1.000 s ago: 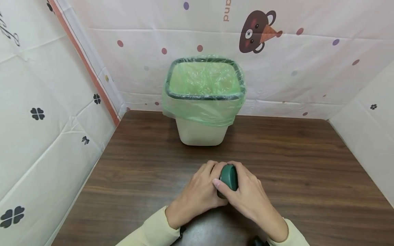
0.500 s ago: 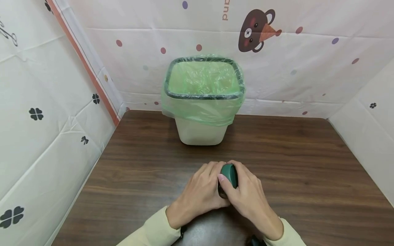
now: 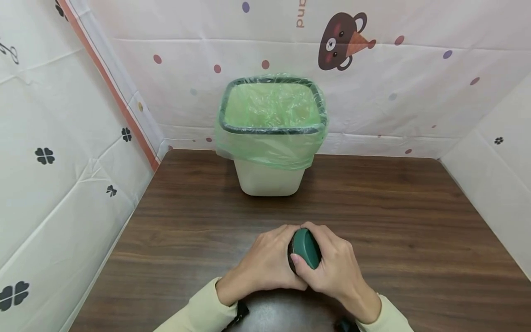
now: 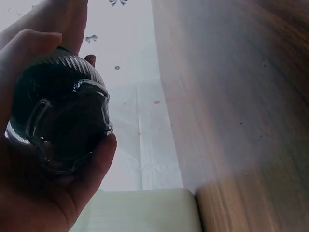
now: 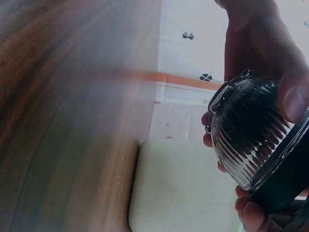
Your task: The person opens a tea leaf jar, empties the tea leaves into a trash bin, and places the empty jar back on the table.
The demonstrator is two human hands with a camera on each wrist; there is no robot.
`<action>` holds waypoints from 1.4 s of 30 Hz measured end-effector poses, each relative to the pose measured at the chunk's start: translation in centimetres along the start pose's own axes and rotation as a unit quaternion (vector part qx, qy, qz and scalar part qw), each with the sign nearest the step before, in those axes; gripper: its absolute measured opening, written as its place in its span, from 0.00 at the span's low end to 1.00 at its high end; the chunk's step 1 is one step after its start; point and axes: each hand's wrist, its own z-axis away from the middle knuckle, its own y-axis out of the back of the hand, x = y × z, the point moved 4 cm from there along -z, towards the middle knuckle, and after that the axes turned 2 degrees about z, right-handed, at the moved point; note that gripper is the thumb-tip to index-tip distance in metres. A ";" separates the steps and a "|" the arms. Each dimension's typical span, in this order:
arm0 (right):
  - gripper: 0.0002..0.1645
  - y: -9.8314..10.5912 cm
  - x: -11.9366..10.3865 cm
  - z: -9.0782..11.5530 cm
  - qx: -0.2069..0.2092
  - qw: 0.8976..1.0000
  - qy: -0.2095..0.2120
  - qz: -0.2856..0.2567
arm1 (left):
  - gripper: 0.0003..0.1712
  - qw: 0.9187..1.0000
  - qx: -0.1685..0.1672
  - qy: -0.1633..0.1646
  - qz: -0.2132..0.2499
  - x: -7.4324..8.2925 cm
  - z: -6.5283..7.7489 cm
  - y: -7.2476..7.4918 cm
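Note:
Just above the table, both hands hold a small round container with a dark green lid [image 3: 308, 249]. My left hand [image 3: 265, 262] grips the body from the left. In the right wrist view that body [image 5: 246, 137] is clear and ribbed, with dark contents or a dark interior. Small raised feet surround the base [image 4: 67, 128] in the left wrist view. My right hand [image 3: 338, 265] grips the green lid, its thumb along the near edge and fingers over the far side. The container lies tilted on its side, lid toward the right hand. What is inside cannot be made out.
A cream bin [image 3: 269, 180] lined with a green plastic bag [image 3: 269, 150] stands at the back of the brown wood-grain table [image 3: 394, 221]. Printed cloth walls [image 3: 186, 46] border the table at the back and on both sides.
The hands have come slightly nearer the body with the container. The right thumb has shifted down along the lid, and more of the lid's top shows.

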 end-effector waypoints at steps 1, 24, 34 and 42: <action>0.31 0.0 0.0 0.0 0.002 1.000 0.006 -0.001 | 0.47 1.000 -0.004 0.003 0.003 0.0 0.0 0.0; 0.34 0.2 -0.1 0.1 0.020 0.996 0.082 0.004 | 0.43 0.998 -0.046 0.005 0.031 -0.5 -0.1 -0.6; 0.35 0.3 0.2 0.2 0.005 0.997 0.079 -0.002 | 0.42 0.999 -0.037 -0.009 0.020 -0.4 -0.1 -0.7; 0.39 -0.1 0.4 0.3 -0.051 0.998 0.035 -0.014 | 0.43 1.000 -0.021 -0.016 -0.004 -0.6 0.0 -0.5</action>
